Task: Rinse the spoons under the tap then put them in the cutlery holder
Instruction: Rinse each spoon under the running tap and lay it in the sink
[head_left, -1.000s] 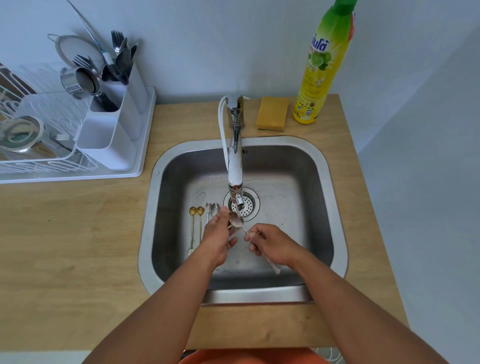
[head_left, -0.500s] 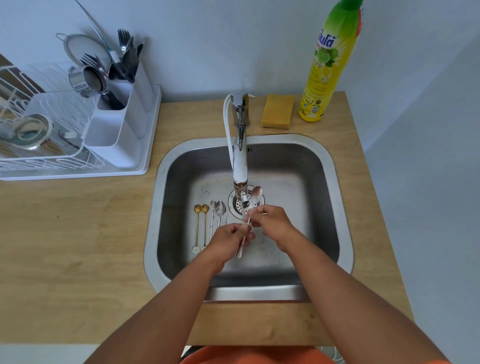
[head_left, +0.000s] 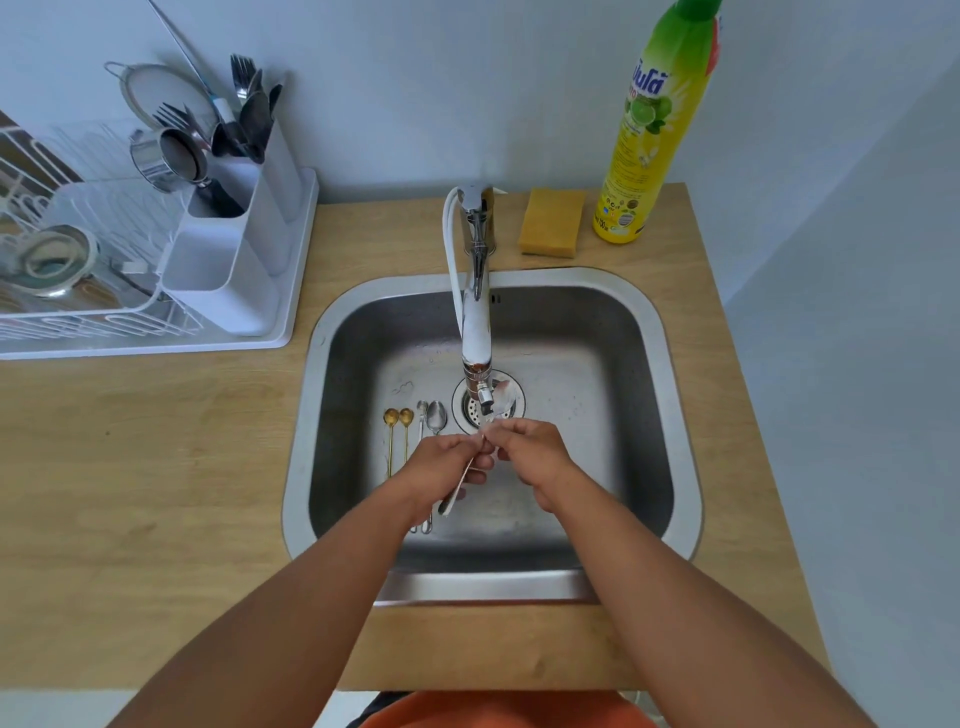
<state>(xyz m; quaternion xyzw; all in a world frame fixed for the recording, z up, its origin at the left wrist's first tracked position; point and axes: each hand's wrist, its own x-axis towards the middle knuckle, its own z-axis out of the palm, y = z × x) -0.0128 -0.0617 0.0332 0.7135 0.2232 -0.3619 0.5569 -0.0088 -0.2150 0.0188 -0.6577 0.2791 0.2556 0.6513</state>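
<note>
Spoon (head_left: 503, 396) silver, blurred bowl under tap (head_left: 477, 332).

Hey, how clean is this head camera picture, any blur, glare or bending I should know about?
Head view: wide-angle bending curves the worktop edges and leans the soap bottle; soft daylight, faint shadows; bright glare on the tap spout; the spoon bowl under it is smeared by blur; the drying rack looks soft.

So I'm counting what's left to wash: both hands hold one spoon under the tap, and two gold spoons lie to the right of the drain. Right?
Not quite. In the head view the two gold spoons lie left of the drain. Both the left hand and the right hand do hold one spoon under the tap.
</note>
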